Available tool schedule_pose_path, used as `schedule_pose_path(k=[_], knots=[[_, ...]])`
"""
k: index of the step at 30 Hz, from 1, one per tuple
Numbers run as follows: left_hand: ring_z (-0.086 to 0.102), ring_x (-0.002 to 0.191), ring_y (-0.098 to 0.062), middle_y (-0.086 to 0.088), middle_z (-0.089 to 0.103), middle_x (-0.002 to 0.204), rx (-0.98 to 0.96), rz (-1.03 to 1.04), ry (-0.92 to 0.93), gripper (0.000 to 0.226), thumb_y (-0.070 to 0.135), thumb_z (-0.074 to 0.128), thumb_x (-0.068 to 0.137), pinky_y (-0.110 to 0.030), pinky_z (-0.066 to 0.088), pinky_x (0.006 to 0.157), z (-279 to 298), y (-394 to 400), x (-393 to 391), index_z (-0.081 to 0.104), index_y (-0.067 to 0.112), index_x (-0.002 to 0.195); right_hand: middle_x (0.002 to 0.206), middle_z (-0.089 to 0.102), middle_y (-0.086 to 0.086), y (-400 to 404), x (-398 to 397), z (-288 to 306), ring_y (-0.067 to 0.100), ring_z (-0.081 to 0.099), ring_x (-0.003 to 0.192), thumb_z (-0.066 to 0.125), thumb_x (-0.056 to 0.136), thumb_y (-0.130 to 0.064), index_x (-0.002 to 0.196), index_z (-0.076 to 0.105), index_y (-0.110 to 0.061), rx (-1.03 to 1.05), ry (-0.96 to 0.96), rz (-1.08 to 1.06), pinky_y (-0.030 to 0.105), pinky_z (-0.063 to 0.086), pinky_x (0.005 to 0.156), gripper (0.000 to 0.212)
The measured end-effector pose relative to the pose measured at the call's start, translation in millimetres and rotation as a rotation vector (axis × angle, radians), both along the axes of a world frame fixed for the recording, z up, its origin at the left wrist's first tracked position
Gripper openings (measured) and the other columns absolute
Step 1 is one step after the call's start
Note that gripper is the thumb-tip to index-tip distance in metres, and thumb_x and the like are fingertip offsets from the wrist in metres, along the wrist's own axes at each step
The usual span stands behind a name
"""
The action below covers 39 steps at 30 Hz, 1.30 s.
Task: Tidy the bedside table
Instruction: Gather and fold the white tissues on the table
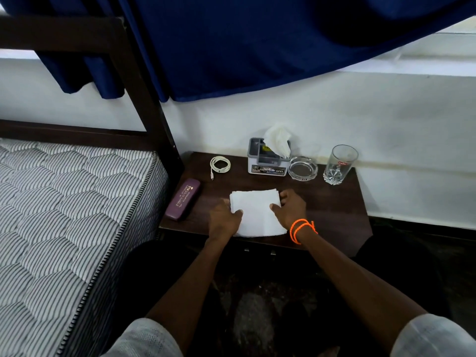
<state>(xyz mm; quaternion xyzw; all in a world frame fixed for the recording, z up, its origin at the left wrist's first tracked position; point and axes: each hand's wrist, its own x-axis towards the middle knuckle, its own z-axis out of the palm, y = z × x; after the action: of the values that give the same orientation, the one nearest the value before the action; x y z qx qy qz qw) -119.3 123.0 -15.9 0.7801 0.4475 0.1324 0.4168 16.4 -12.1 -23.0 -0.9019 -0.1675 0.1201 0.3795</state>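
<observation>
Two forearms are reaching in; the left hand (pixel 223 219) and right hand (pixel 291 207) are pinching opposite sides of a folded white cloth (pixel 256 213), thumbs on top. It is lying flat near the bedside table (pixel 334 202)'s front edge, its near corner overhanging slightly. Bare wood is showing to its right.

You see a white folded cloth (pixel 257 212) lying flat at the 6 o'clock edge of the dark bedside table (pixel 334 202).
</observation>
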Motion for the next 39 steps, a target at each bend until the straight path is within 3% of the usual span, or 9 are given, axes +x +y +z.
schedule_pose_path(k=[7, 11, 15, 20, 26, 28, 31, 35, 39], knots=[[0.062, 0.103, -0.018, -0.008, 0.066, 0.115, -0.277, 0.207, -0.146, 0.061, 0.024, 0.084, 0.08, -0.023, 0.044, 0.088, 0, -3, 9, 0.056, 0.003, 0.13, 0.107, 0.065, 0.016, -3, -1, -1, 0.033, 0.06, 0.102, 0.08, 0.073, -0.012, 0.11, 0.058, -0.004, -0.035, -0.04, 0.087, 0.033, 0.044, 0.085, 0.044], [0.071, 0.087, -0.025, -0.012, 0.072, 0.106, -0.561, 0.249, -0.263, 0.039, 0.025, 0.081, 0.084, -0.041, 0.062, 0.082, -6, -1, 16, 0.068, 0.0, 0.111, 0.105, 0.066, 0.014, -5, 1, -2, 0.029, 0.062, 0.098, 0.082, 0.073, -0.012, 0.111, 0.06, -0.005, -0.033, -0.025, 0.117, 0.026, 0.042, 0.081, 0.044], [0.071, 0.099, -0.027, -0.011, 0.075, 0.109, -0.364, 0.107, -0.099, 0.037, 0.036, 0.077, 0.085, -0.042, 0.057, 0.093, -12, -2, 19, 0.073, 0.005, 0.105, 0.104, 0.065, 0.013, -8, 2, -4, 0.028, 0.062, 0.096, 0.08, 0.072, -0.008, 0.111, 0.062, -0.007, -0.032, -0.028, 0.163, 0.028, 0.046, 0.083, 0.043], [0.068, 0.106, -0.03, -0.015, 0.072, 0.113, -0.277, 0.018, -0.044, 0.028, 0.017, 0.072, 0.089, -0.041, 0.054, 0.097, -16, 0, 22, 0.07, 0.001, 0.112, 0.101, 0.068, 0.017, -8, 1, -6, 0.023, 0.061, 0.086, 0.077, 0.071, 0.0, 0.111, 0.062, -0.006, 0.06, 0.031, 0.134, 0.034, 0.053, 0.082, 0.044], [0.068, 0.08, -0.02, -0.011, 0.073, 0.095, -0.417, 0.038, -0.315, 0.021, 0.002, 0.072, 0.09, -0.032, 0.059, 0.076, 0, 0, 21, 0.072, -0.004, 0.11, 0.111, 0.064, 0.016, -3, 6, 6, 0.024, 0.062, 0.094, 0.083, 0.076, -0.001, 0.133, 0.049, 0.0, 0.488, 0.421, -0.215, 0.031, 0.054, 0.072, 0.067], [0.069, 0.074, -0.013, -0.007, 0.074, 0.094, -0.485, 0.028, -0.412, 0.023, 0.002, 0.071, 0.09, -0.023, 0.06, 0.067, 8, 1, 20, 0.071, -0.001, 0.113, 0.12, 0.065, 0.016, -5, 10, 13, 0.032, 0.067, 0.105, 0.082, 0.078, -0.004, 0.134, 0.049, 0.003, 0.587, 0.551, -0.177, 0.045, 0.058, 0.084, 0.066], [0.071, 0.085, -0.018, -0.008, 0.075, 0.102, -0.541, 0.013, -0.486, 0.027, 0.005, 0.072, 0.091, -0.031, 0.061, 0.076, 15, 3, 18, 0.07, 0.002, 0.118, 0.122, 0.069, 0.02, -9, 11, 20, 0.038, 0.068, 0.11, 0.078, 0.083, -0.008, 0.129, 0.057, 0.002, 0.688, 0.715, 0.004, 0.056, 0.055, 0.093, 0.052], [0.072, 0.089, -0.022, -0.015, 0.075, 0.108, -0.415, 0.0, -0.466, 0.026, 0.004, 0.072, 0.091, -0.035, 0.06, 0.08, 13, 4, 17, 0.071, 0.002, 0.116, 0.116, 0.072, 0.018, -6, 11, 23, 0.03, 0.069, 0.103, 0.071, 0.088, -0.002, 0.119, 0.065, 0.003, 0.714, 0.59, 0.119, 0.048, 0.056, 0.091, 0.033], [0.072, 0.079, -0.002, -0.002, 0.077, 0.099, -0.244, -0.025, -0.476, 0.024, 0.008, 0.074, 0.089, -0.019, 0.059, 0.067, 15, 4, 15, 0.073, 0.01, 0.112, 0.106, 0.076, 0.01, -4, 11, 24, 0.025, 0.072, 0.096, 0.072, 0.087, -0.003, 0.109, 0.072, -0.004, 0.673, 0.386, 0.106, 0.043, 0.059, 0.087, 0.022]])
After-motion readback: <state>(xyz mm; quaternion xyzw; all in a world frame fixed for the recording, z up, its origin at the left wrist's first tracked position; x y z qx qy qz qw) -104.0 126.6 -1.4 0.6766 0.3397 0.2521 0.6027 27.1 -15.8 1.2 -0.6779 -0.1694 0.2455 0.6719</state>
